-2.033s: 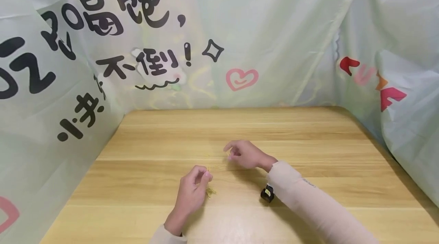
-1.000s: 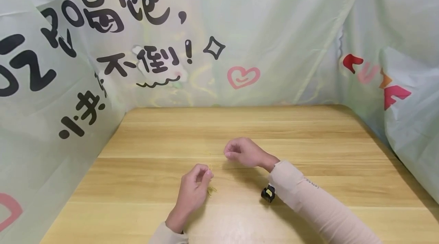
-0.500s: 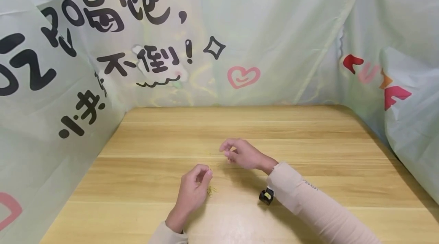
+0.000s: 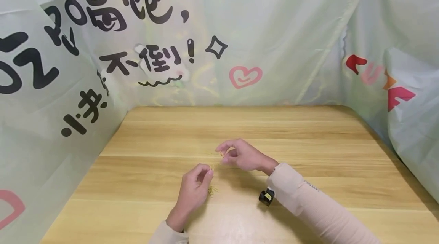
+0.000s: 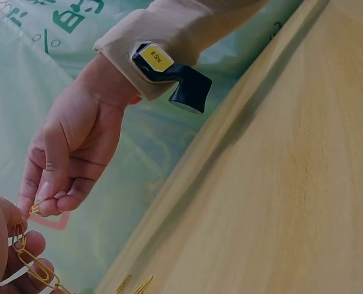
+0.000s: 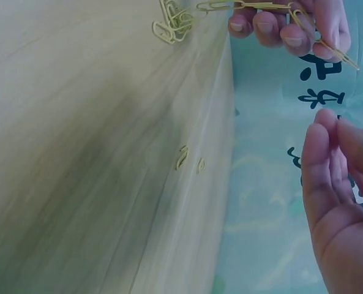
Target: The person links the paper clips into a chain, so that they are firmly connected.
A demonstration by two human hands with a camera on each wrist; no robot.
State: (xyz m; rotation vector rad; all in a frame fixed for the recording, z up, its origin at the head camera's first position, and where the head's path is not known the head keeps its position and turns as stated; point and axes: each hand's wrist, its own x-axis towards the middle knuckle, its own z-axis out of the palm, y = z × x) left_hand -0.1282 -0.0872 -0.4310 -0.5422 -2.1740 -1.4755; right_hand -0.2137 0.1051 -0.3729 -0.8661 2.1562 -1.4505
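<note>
My left hand [image 4: 197, 183] pinches one end of a chain of linked gold paper clips [image 6: 221, 6] between thumb and forefinger. In the left wrist view several links hang along its fingers. Just beyond it, my right hand [image 4: 243, 156] is raised over the table with a single gold paper clip [image 5: 35, 208] between its thumb and fingertips. The right wrist view does not show that clip, as the fingers hide it. The two hands are apart, fingertips facing each other. Under the left hand, a small heap of gold paper clips [image 6: 172, 24] lies on the table.
Two loose paper clips [image 6: 182, 157] lie further off on the wooden table [image 4: 154, 137]. A black wrist camera [image 4: 266, 196] juts below the right sleeve. Pale printed cloth [image 4: 281, 38] hangs along the back and both sides of the table.
My right hand has opened its fingertips a little, with a clip showing between them, and has shifted left toward the left hand. The left hand keeps its pinch, almost still.
</note>
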